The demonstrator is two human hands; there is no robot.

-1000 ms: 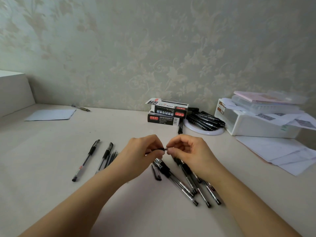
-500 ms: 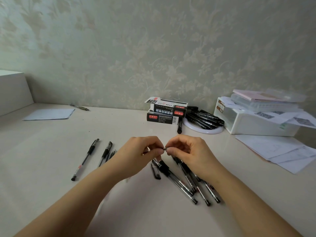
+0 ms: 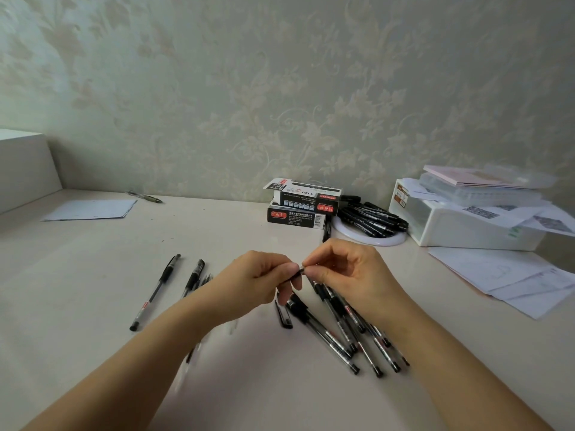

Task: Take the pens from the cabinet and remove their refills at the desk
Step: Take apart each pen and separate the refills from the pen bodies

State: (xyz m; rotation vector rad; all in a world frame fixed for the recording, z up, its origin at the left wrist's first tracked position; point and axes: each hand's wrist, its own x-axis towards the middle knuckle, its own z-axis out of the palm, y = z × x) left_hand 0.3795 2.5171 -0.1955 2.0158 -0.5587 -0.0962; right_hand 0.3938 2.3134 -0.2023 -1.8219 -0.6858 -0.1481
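Pinching one black pen (image 3: 295, 271) between them, the left hand (image 3: 249, 284) and right hand (image 3: 351, 272) hold it just above the desk (image 3: 93, 306); each grip is curled tight on an end, with only a short dark piece showing. Below lies the pile of pens (image 3: 342, 325), and two more pens (image 3: 174, 284) lie to the left. If the tip comes free suddenly, the refill may spring out and roll among the pile, since so little is held.
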